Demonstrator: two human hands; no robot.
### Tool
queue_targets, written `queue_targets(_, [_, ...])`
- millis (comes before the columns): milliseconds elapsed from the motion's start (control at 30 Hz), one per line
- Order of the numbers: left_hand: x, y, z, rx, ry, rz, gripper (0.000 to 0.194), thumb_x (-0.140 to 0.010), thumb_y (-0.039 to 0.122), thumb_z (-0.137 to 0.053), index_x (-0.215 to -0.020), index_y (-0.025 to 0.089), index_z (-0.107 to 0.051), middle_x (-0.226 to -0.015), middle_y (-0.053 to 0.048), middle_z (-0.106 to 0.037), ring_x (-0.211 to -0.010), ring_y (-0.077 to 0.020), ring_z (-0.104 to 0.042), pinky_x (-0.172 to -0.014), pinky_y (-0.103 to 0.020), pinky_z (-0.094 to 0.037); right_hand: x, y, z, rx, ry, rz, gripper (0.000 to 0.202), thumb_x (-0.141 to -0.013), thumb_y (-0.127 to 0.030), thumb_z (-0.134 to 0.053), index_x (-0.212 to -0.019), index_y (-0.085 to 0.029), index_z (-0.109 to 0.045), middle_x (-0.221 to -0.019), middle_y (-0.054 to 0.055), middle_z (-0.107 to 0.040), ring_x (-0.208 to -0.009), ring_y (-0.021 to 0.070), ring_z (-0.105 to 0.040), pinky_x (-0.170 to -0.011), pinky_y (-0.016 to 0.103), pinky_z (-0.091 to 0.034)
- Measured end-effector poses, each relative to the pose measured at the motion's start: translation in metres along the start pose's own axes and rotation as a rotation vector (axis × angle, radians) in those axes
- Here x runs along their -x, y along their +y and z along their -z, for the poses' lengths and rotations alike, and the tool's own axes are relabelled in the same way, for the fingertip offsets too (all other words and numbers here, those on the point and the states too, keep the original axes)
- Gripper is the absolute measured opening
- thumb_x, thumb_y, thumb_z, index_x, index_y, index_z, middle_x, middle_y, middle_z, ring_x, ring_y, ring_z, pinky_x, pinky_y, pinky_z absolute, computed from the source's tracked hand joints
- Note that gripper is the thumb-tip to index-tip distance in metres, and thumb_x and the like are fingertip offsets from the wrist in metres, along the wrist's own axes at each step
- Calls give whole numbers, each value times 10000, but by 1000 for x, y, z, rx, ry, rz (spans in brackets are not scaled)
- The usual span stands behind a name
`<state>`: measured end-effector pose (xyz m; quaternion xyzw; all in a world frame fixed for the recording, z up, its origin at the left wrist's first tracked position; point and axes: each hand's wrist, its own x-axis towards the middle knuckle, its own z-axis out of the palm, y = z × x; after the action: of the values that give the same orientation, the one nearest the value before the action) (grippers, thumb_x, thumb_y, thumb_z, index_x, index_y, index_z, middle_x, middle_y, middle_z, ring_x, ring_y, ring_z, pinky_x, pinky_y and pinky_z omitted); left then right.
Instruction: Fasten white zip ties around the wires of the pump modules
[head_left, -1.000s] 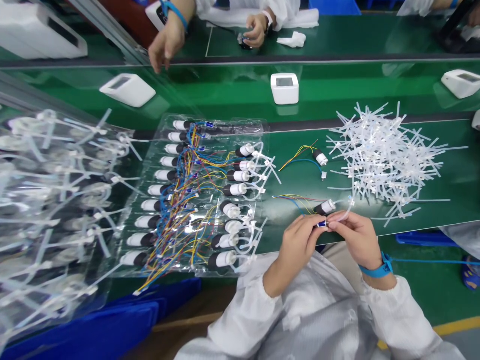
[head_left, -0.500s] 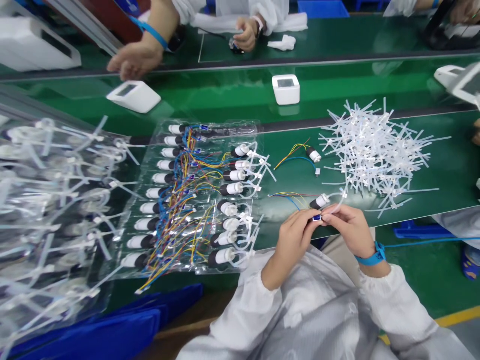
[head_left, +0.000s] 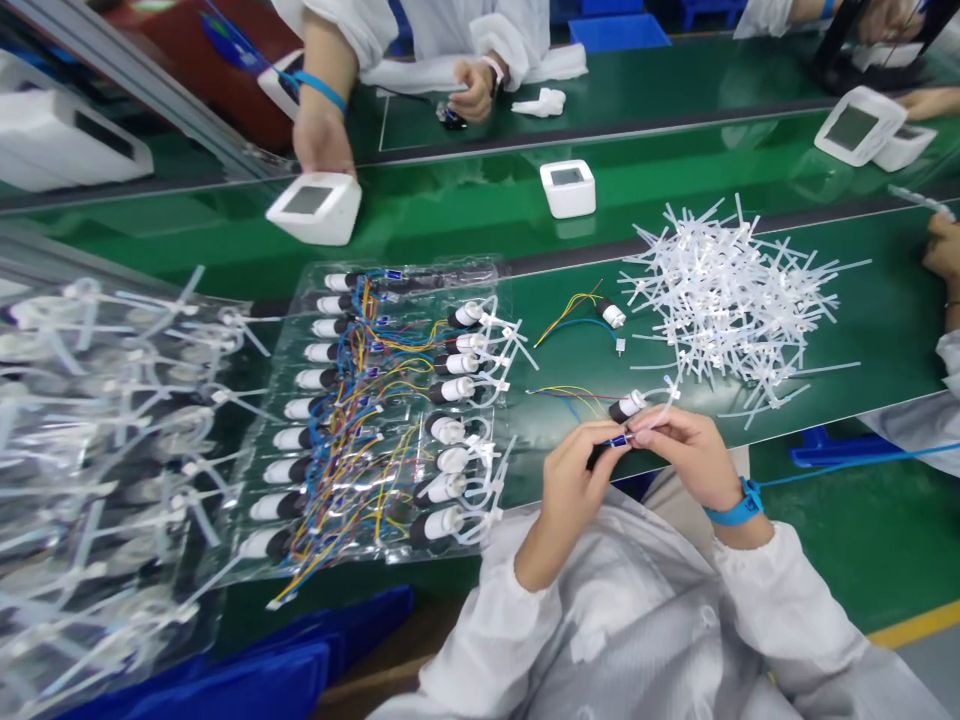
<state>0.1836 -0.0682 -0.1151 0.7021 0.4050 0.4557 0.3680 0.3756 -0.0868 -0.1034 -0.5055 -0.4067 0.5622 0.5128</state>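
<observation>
My left hand (head_left: 577,465) pinches a small blue-and-silver solenoid valve (head_left: 619,440) with a dark end between thumb and fingers. Close against it, my right hand (head_left: 688,455) is closed on a thin clear tube (head_left: 658,415), the tube's end being hidden by the fingertips. The tube runs up to a small white connector (head_left: 670,393). Just beyond my fingers lies a black-and-white motor pump (head_left: 628,404), joined to that connector, with coloured wires (head_left: 566,391) stretching left. Farther back, another pump (head_left: 611,313) with wires and a white plug (head_left: 620,347) lies on the green table.
A pile of clear tubes with connectors (head_left: 731,290) lies at the right. To the left is a clear plastic tray (head_left: 405,545) of wired pumps, beside more bagged tubing (head_left: 90,460). White monitors (head_left: 568,190) stand on the green conveyor; a co-worker's hand (head_left: 324,140) touches one monitor (head_left: 315,208).
The valve has turned in my left hand and shows a longer dark side. Across the table, the co-worker's hand has come onto the left monitor, which has turned. My view has shifted slightly.
</observation>
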Motion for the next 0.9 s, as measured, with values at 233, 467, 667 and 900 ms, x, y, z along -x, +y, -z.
queue_targets(233, [1, -1, 2, 20, -5, 13, 61, -1071, 251, -761, -1108, 222, -798, -1041, -75, -856, -959, -215, -830, -893, -334, -672, 1, -3, 2, 97, -23, 57, 145, -940, -423, -911, -906, -287, -872, -992, 60, -841, -983, 275, -780, -946, 434, -641])
queue_targets(467, [2, -4, 4, -14, -38, -4, 98, -1081, 226, -737, -1147, 226, -808, -1061, -78, -863, -976, -217, -838, -919, -336, -681, 1, -5, 1, 232, -3, 92, 149, -969, -419, -879, -884, -297, -883, -962, 65, -848, -912, 288, -775, -899, 459, -642])
queue_targets(667, [-2, -4, 0, -1, -29, -22, 75, -1094, 230, -718, -1123, 222, -786, -1070, -83, -848, -990, -215, -825, -899, -342, -671, -3, -2, 0, 139, -6, 92, 188, -955, -462, -890, -888, -289, -863, -978, 68, -839, -943, 285, -768, -924, 449, -637])
queue_targets(900, [0, -2, -2, 47, -7, -8, 19, -1073, 204, -742, -1081, 219, -733, -1045, -65, -833, -971, -200, -812, -888, -320, -639, 0, -4, -4, 55, -8, 96, 286, -1025, -509, -800, -889, -259, -825, -926, 52, -794, -910, 252, -736, -901, 396, -610])
